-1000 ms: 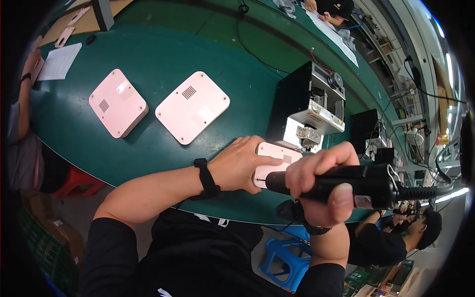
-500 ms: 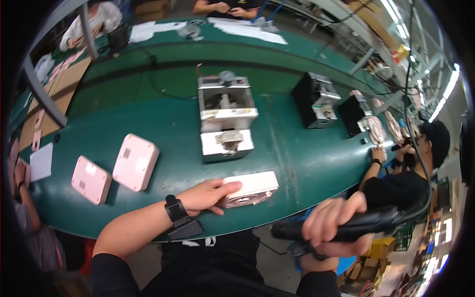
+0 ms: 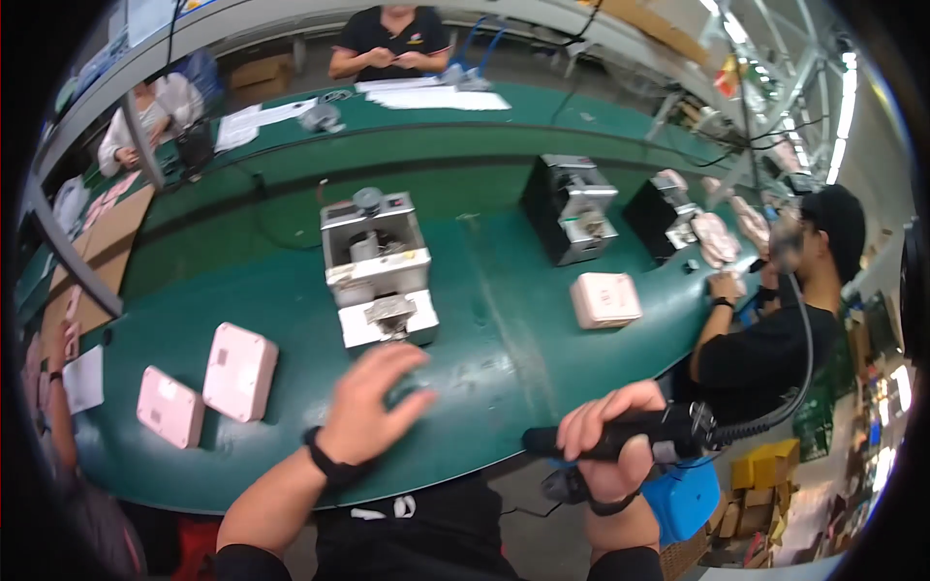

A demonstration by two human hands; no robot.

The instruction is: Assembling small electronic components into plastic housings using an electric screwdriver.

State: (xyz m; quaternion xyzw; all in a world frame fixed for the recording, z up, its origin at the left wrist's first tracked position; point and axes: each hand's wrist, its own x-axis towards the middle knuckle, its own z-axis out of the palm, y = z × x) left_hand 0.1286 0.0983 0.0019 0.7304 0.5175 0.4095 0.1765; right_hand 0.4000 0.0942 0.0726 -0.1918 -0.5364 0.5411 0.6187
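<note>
My right hand (image 3: 612, 436) is wrapped around a black electric screwdriver (image 3: 630, 434), held level above the table's front edge with its cord running off to the right. My left hand (image 3: 373, 402) is empty, fingers apart, over the table just in front of a silver screw feeder (image 3: 378, 261). A pale pink box-shaped housing (image 3: 607, 300) lies on the table to the right of the feeder, with no hand on it. Two more pink housings, a larger one (image 3: 240, 372) and a smaller one (image 3: 170, 407), rest side by side left of my left hand.
Two black-sided feeders (image 3: 572, 208) (image 3: 664, 215) stand farther right on the green table (image 3: 484, 387). A co-worker (image 3: 775, 320) sits at the right beside pink parts (image 3: 717, 240). Across the table sits another person (image 3: 392, 48) behind paper sheets (image 3: 436, 97). Cardboard (image 3: 107, 242) lies at left.
My left hand has let go of the pink housing, which now lies farther right and away from me. That hand has moved left, near the feeder. The view has shifted; my right hand still grips the screwdriver.
</note>
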